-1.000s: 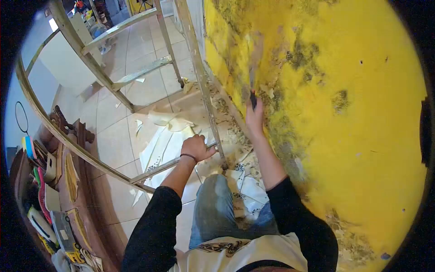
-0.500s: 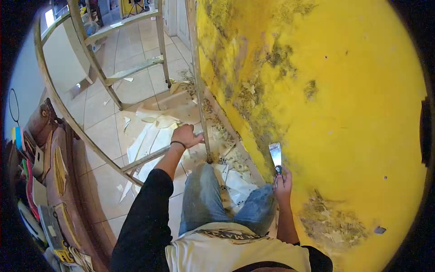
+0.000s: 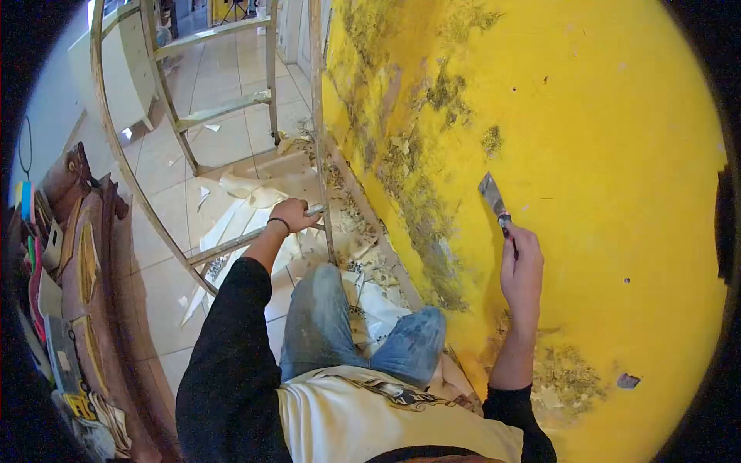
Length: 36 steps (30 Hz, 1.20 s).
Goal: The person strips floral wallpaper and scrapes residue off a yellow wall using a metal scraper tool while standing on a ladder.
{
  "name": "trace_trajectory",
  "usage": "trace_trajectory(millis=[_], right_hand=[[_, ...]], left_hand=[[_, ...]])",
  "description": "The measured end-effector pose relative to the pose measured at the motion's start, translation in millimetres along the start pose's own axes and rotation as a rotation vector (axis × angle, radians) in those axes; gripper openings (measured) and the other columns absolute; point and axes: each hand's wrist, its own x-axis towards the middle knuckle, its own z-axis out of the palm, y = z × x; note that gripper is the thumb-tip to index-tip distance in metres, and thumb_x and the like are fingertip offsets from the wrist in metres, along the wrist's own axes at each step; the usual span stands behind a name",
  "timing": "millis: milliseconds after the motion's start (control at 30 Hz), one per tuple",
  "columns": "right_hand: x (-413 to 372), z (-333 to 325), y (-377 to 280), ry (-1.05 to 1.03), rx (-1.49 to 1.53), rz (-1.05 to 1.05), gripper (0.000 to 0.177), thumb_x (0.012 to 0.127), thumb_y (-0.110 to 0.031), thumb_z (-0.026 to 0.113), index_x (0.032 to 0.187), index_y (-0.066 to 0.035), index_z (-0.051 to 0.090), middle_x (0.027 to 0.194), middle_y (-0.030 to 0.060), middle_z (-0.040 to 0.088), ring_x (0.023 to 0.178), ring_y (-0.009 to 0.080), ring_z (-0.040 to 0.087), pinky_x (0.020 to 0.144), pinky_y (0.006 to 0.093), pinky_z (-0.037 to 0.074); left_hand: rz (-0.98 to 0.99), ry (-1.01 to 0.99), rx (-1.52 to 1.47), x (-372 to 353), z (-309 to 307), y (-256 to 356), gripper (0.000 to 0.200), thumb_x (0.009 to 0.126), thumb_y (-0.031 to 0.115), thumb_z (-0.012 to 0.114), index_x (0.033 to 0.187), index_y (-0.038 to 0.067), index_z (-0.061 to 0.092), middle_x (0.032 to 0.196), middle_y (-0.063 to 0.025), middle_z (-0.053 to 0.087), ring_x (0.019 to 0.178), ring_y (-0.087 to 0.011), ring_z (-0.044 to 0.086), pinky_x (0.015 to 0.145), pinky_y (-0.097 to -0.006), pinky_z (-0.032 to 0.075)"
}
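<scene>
In my right hand point(image 3: 523, 266) is a putty knife point(image 3: 492, 194), its blade tilted up and to the left, close to the yellow wall point(image 3: 602, 193). Dark, peeling patches run down that wall left of the blade, and another rough patch point(image 3: 567, 378) lies below my forearm. My left hand point(image 3: 291, 215) is wrapped round a rung of the wooden ladder point(image 3: 231, 245), near the rail closest to the wall. A dark band circles the left wrist.
Paint flakes and debris point(image 3: 351, 224) line the foot of the wall. Pale sheets point(image 3: 255, 193) lie on the tiled floor point(image 3: 158, 301) beneath the ladder. To the left stands a brown sofa point(image 3: 100, 309) piled with assorted things, and a white cabinet point(image 3: 116, 69) is behind the ladder.
My right hand has risen from beside my knee, bringing the putty knife higher along the wall and tilting it left. My left hand stays at the ladder rung. The view has shifted slightly right.
</scene>
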Motion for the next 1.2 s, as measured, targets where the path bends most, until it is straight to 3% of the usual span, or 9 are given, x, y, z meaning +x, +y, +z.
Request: trace_trajectory(millis=[267, 633, 667, 733, 800, 967, 1000, 1133, 1200], right_hand=[[87, 62, -30, -0.194, -0.387, -0.115, 0.023, 0.092, -0.007, 0.056, 0.113, -0.005, 0.063, 0.092, 0.0187, 0.061, 0.081, 0.0366, 0.062, 0.069, 0.0449, 0.051], [224, 371, -9, -0.593, -0.664, -0.370, 0.017, 0.088, -0.011, 0.051, 0.096, 0.000, 0.061, 0.084, 0.0229, 0.065, 0.082, 0.0398, 0.066, 0.065, 0.0480, 0.055], [236, 375, -8, -0.593, -0.661, -0.370, 0.017, 0.088, -0.011, 0.051, 0.096, 0.000, 0.061, 0.084, 0.0229, 0.065, 0.082, 0.0398, 0.066, 0.065, 0.0480, 0.055], [259, 375, 3, -0.181, -0.379, -0.674, 0.021, 0.089, -0.011, 0.054, 0.106, -0.002, 0.060, 0.094, 0.0239, 0.067, 0.081, 0.0428, 0.066, 0.067, 0.0503, 0.052], [293, 333, -53, -0.159, -0.475, -0.391, 0.022, 0.092, -0.012, 0.050, 0.110, -0.005, 0.060, 0.097, 0.0237, 0.066, 0.082, 0.0428, 0.065, 0.068, 0.0512, 0.051], [346, 348, -25, -0.345, -0.426, -0.381, 0.019, 0.094, -0.016, 0.049, 0.105, -0.006, 0.062, 0.089, 0.0249, 0.066, 0.082, 0.0444, 0.064, 0.071, 0.0529, 0.050], [347, 352, -23, -0.222, -0.434, -0.409, 0.018, 0.094, -0.017, 0.050, 0.101, -0.006, 0.063, 0.086, 0.0235, 0.067, 0.082, 0.0437, 0.064, 0.074, 0.0526, 0.051], [341, 374, -28, -0.307, -0.616, -0.429, 0.017, 0.093, -0.016, 0.051, 0.098, -0.005, 0.063, 0.086, 0.0215, 0.068, 0.079, 0.0408, 0.065, 0.074, 0.0521, 0.051], [330, 373, -35, -0.112, -0.627, -0.437, 0.017, 0.091, -0.014, 0.053, 0.098, -0.005, 0.064, 0.087, 0.0211, 0.069, 0.081, 0.0380, 0.068, 0.074, 0.0508, 0.052]], left_hand=[[-0.114, -0.100, -0.104, 11, 3, -9, 0.069, 0.069, 0.066, 0.061, 0.094, 0.002, 0.072, 0.098, -0.0224, 0.070, 0.095, -0.0353, 0.067, 0.085, -0.0433, 0.052], [-0.043, -0.043, -0.079, 7, -1, -7, 0.073, 0.068, 0.065, 0.062, 0.100, 0.000, 0.068, 0.101, -0.0220, 0.068, 0.096, -0.0355, 0.065, 0.085, -0.0439, 0.053], [-0.045, -0.059, -0.084, 7, -3, -6, 0.073, 0.069, 0.064, 0.061, 0.099, -0.002, 0.068, 0.099, -0.0221, 0.067, 0.097, -0.0351, 0.065, 0.084, -0.0447, 0.053], [-0.037, -0.038, -0.084, 8, 3, -7, 0.072, 0.069, 0.064, 0.061, 0.099, -0.002, 0.068, 0.098, -0.0218, 0.067, 0.096, -0.0352, 0.065, 0.083, -0.0451, 0.053], [-0.024, 0.001, -0.082, 8, 6, -9, 0.069, 0.071, 0.062, 0.061, 0.097, -0.001, 0.068, 0.095, -0.0213, 0.067, 0.092, -0.0352, 0.065, 0.081, -0.0455, 0.054], [-0.038, 0.014, -0.111, 6, 3, -7, 0.063, 0.070, 0.058, 0.063, 0.094, 0.000, 0.070, 0.094, -0.0198, 0.068, 0.089, -0.0338, 0.068, 0.079, -0.0437, 0.055], [-0.027, 0.034, -0.102, 6, 5, -8, 0.063, 0.070, 0.058, 0.063, 0.093, 0.000, 0.070, 0.094, -0.0200, 0.068, 0.088, -0.0336, 0.068, 0.079, -0.0437, 0.055], [-0.023, 0.009, -0.082, 7, 2, -8, 0.065, 0.072, 0.059, 0.061, 0.098, 0.000, 0.068, 0.096, -0.0209, 0.066, 0.090, -0.0340, 0.066, 0.081, -0.0450, 0.054], [-0.015, 0.032, -0.102, 5, 3, -7, 0.066, 0.072, 0.060, 0.060, 0.097, -0.001, 0.068, 0.096, -0.0218, 0.066, 0.089, -0.0352, 0.066, 0.080, -0.0453, 0.054]])
